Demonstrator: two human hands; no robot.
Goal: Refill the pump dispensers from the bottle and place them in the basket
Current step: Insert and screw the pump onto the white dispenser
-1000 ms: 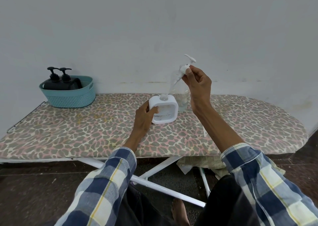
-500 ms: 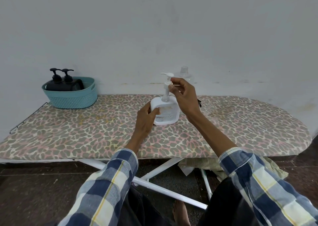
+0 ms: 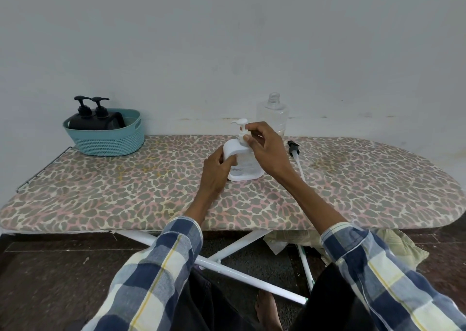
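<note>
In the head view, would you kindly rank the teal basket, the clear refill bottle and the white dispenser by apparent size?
1. Teal woven plastic basket, clearly largest.
2-3. Clear plastic refill bottle and white square pump dispenser: look alike; both partly hidden by hands, so unranked.

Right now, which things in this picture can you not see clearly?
- Head view: white dispenser, pump collar hidden by right hand; whether screwed tight, unknown.
- Its left side is covered by left hand.
- Black dispensers: bodies hidden by basket wall.
- Clear bottle: base behind right hand.
</note>
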